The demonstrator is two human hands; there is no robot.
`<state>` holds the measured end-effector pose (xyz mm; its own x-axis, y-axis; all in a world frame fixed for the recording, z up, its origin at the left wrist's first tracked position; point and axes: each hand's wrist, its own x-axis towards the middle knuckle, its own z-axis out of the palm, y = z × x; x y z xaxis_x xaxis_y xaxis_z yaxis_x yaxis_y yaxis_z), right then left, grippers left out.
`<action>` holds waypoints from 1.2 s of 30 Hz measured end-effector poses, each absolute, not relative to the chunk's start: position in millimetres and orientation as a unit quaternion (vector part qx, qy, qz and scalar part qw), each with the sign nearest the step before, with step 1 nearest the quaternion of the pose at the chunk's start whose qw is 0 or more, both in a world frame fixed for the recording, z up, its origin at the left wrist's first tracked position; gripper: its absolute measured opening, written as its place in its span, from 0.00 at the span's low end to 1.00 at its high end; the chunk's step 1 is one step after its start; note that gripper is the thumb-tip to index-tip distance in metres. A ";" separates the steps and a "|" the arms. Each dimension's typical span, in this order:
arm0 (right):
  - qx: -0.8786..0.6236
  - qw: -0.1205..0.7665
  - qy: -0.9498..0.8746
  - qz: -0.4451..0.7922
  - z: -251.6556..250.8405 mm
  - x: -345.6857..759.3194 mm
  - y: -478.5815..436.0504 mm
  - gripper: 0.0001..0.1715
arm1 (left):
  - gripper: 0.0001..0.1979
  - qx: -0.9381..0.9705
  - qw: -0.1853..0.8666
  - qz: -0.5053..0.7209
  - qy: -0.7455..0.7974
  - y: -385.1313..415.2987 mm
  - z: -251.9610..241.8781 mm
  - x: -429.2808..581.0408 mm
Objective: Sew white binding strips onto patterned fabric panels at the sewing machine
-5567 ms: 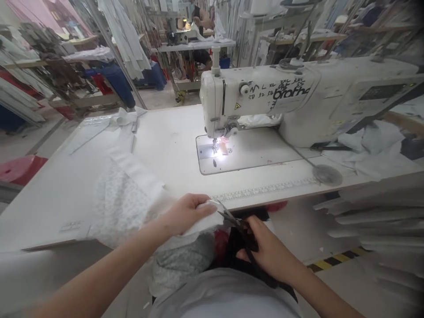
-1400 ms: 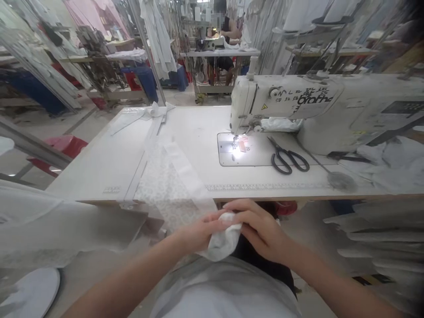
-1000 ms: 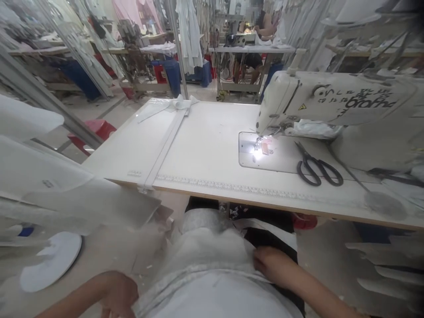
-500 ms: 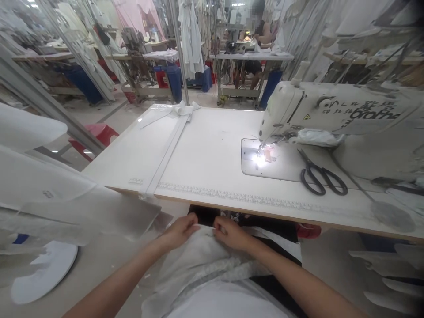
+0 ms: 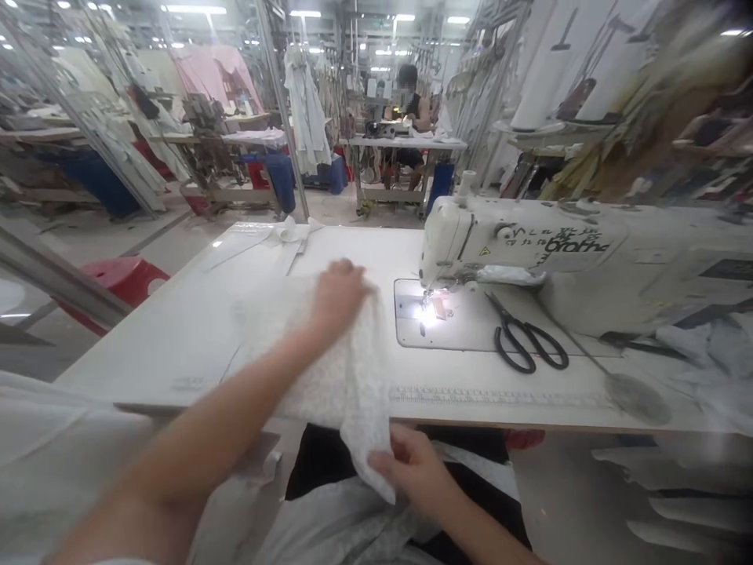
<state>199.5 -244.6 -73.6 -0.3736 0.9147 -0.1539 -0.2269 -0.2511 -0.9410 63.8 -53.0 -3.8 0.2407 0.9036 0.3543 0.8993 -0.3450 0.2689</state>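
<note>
A white patterned fabric piece [image 5: 329, 377] lies over the front of the white sewing table [image 5: 194, 329] and hangs down toward my lap. My left hand [image 5: 338, 294] rests on the fabric's far end on the table, fingers curled over the cloth. Below the table edge my right hand [image 5: 412, 467] pinches the hanging lower end of the same fabric. To the right stands the white sewing machine [image 5: 529, 247], its needle area lit [image 5: 432, 306].
Black scissors [image 5: 526, 341] lie on the machine bed right of the needle. White strips [image 5: 288, 235] sit at the table's far left corner. Stacked white cut pieces [image 5: 35, 439] are at my left. A red stool [image 5: 123, 278] stands beyond; another person works at a distant table.
The fabric has come up from my lap onto the table. My left hand moved forward with it across the table; my right hand stayed low at the hanging end.
</note>
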 end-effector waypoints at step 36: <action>-0.483 0.260 -0.614 0.568 -169.6 247.0 -279.0 0.11 | 0.23 0.914 0.191 0.088 0.348 -119.6 -36.7 74.9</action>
<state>247.0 -279.0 -169.6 -0.3983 0.8884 -0.2283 0.2969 -0.1106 -0.9485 74.9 -119.6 -36.7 0.7424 0.6693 0.0285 0.6016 -0.6848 0.4113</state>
